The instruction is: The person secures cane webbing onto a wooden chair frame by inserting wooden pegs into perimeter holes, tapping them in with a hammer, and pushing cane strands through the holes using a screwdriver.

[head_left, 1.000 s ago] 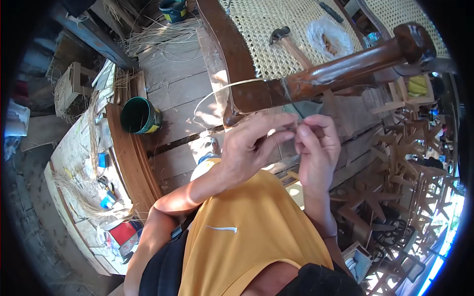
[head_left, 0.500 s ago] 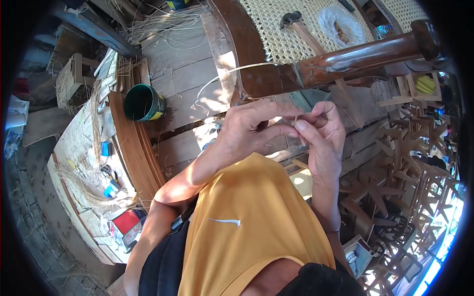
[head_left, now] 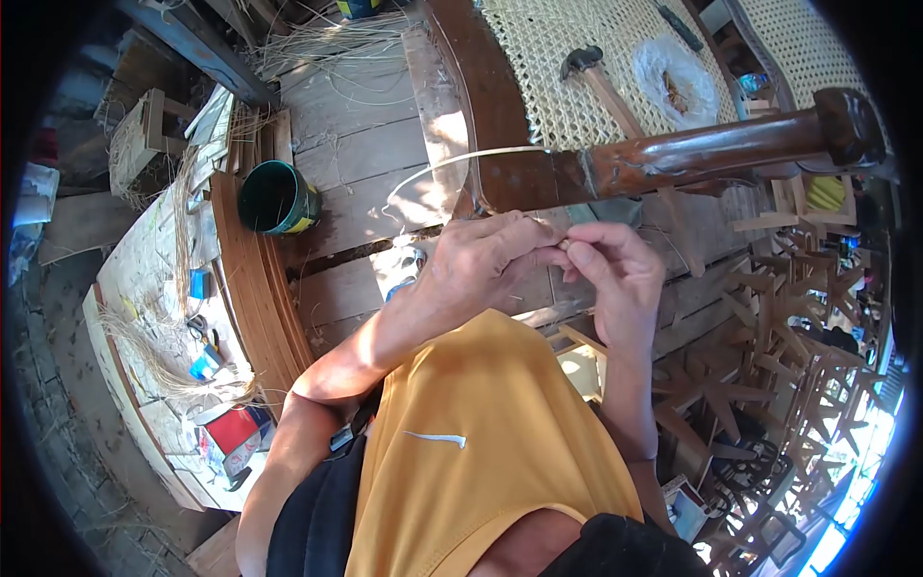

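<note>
Head view. Left hand (head_left: 476,260): fingers drawn into a narrow pinch. Right hand (head_left: 630,284): same, thumb against forefinger. Both pinches meet on a small pale piece (head_left: 564,244) (mostly covered; cannot tell what it is). Step in hand, judged: fine two-handed handling of that piece. The move calls for light, steady fingertip pressure and close alignment of the pinches.

Just beyond the fingers lies a dark wooden frame (head_left: 519,178). A cane strand (head_left: 423,173) arcs out from its top, beyond and left of the fingers (no contact with either hand seen). Farther beyond, a woven cane panel (head_left: 524,58) carries a hammer (head_left: 615,101) and a clear plastic bag (head_left: 704,101). Well left: a green bucket (head_left: 306,207).
</note>
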The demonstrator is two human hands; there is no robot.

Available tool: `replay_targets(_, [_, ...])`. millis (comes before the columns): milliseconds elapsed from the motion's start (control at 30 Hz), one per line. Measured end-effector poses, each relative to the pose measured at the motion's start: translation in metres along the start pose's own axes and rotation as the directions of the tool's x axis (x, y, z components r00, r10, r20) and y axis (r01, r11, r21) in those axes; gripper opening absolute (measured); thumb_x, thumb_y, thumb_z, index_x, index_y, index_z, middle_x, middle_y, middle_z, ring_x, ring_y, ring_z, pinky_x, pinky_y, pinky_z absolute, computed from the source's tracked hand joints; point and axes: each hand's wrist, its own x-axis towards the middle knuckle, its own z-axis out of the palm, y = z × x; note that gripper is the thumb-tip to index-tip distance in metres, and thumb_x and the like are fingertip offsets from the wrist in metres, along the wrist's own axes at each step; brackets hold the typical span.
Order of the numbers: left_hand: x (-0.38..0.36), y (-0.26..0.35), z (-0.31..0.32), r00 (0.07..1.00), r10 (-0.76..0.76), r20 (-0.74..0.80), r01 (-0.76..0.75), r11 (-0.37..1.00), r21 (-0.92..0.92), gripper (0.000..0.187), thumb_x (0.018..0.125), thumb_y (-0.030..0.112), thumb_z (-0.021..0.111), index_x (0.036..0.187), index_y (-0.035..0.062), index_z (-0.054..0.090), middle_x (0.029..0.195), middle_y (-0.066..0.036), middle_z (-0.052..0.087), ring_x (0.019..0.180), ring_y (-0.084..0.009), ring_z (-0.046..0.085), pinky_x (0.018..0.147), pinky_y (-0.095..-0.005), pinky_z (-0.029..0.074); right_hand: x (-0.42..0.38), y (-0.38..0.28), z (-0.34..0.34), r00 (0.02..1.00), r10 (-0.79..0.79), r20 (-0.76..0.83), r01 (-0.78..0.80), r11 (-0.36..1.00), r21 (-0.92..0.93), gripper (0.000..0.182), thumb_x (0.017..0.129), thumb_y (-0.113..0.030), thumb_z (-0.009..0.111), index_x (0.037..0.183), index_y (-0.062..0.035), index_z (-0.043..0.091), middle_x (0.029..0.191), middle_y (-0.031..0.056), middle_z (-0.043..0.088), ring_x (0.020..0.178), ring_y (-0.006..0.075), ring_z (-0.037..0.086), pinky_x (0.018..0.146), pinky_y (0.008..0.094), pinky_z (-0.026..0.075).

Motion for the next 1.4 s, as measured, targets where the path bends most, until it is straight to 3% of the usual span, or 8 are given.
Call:
replay_targets(133, [0.002,0.000,-0.013,0.991,-0.036,0.126,0.032,0.999,0.031,0.025,0.077,0.005,0.082,0.100,0.0024,0.072,0.089,-0.009,0.074,0.077,-0.0248,0.073,0.064,-0.0336,0.058,0.003,-0.024,-0.001,0.989,-0.100,0.110,0.142,0.855,-0.498,0.016,0.084,0.000,0.077,0.100,-0.0031,0.077,0.093,0.0063,0.074,0.081,0.0133,0.070,0.072,0.0255,0.055])
replay_targets(267, [0.009,0.002,-0.015,0.994,0.026,0.106,-0.017,0.996,-0.087,0.023,0.080,0.000,0.076,0.102,0.0018,0.068,0.084,-0.011,0.070,0.071,-0.0276,0.070,0.058,-0.0364,0.055,0.018,-0.050,-0.001,0.927,-0.178,0.329,0.360,0.666,-0.654,0.016,0.082,-0.002,0.078,0.099,-0.0026,0.077,0.090,0.0086,0.074,0.080,0.0171,0.071,0.069,0.0278,0.056])
replay_targets(700, [0.036,0.007,-0.045,0.969,-0.118,0.218,0.123,0.992,-0.008,0.016,0.081,0.007,0.079,0.094,0.0015,0.070,0.086,-0.009,0.071,0.077,-0.0265,0.072,0.065,-0.0358,0.056,0.051,-0.077,0.014,0.911,0.362,0.195,-0.235,0.848,-0.475,0.011,0.092,-0.006,0.071,0.100,0.0016,0.074,0.081,0.0031,0.071,0.063,0.0041,0.061,0.052,0.0195,0.051])
replay_targets(867, [0.044,0.001,-0.049,0.968,-0.128,0.217,0.119,0.992,0.051,0.017,0.082,0.007,0.078,0.097,0.0018,0.070,0.087,-0.010,0.067,0.079,-0.0286,0.070,0.065,-0.0371,0.055,0.057,-0.083,0.025,0.932,0.326,0.158,-0.210,0.841,-0.498,0.011,0.093,-0.005,0.069,0.101,0.0024,0.072,0.081,0.0028,0.071,0.062,0.0041,0.060,0.052,0.0190,0.049])
replay_targets(967, [0.049,0.004,-0.049,0.985,-0.113,0.132,0.097,0.988,0.116,0.019,0.082,0.009,0.077,0.099,0.0035,0.071,0.091,-0.010,0.064,0.078,-0.0299,0.069,0.064,-0.0380,0.054,0.055,-0.082,0.032,0.972,0.216,0.088,-0.134,0.824,-0.550,0.011,0.093,-0.004,0.069,0.102,0.0010,0.072,0.081,0.0013,0.071,0.061,0.0029,0.059,0.051,0.0197,0.048])
replay_targets(1067, [0.051,-0.002,-0.045,0.989,-0.147,0.027,0.134,0.950,0.281,0.021,0.083,0.014,0.077,0.101,0.0062,0.071,0.098,-0.008,0.062,0.077,-0.0306,0.068,0.063,-0.0396,0.054,0.056,-0.083,0.046,0.994,-0.006,-0.106,-0.074,0.674,-0.735,0.012,0.093,-0.005,0.068,0.104,-0.0019,0.071,0.077,0.0044,0.071,0.057,0.0067,0.060,0.050,0.0251,0.047])
replay_targets(1267, [0.053,-0.013,-0.041,0.988,-0.149,0.033,0.128,0.930,0.344,0.015,0.087,0.015,0.074,0.099,0.0076,0.069,0.100,-0.006,0.062,0.077,-0.0309,0.068,0.064,-0.0415,0.054,0.067,-0.073,0.055,0.998,-0.054,0.017,0.041,0.463,-0.886,0.008,0.094,-0.009,0.064,0.099,-0.0028,0.066,0.080,0.0202,0.064,0.062,0.0337,0.064,0.059,0.0404,0.048])
replay_targets(1400, [0.054,-0.009,-0.041,0.980,-0.187,0.067,0.154,0.930,0.334,0.013,0.089,0.014,0.072,0.099,0.0077,0.068,0.096,-0.007,0.061,0.076,-0.0322,0.067,0.063,-0.0412,0.053,0.071,-0.067,0.050,0.981,-0.133,0.142,0.179,0.325,-0.929,0.011,0.096,-0.006,0.062,0.102,0.0010,0.068,0.074,0.0104,0.065,0.052,0.0120,0.056,0.051,0.0288,0.045])
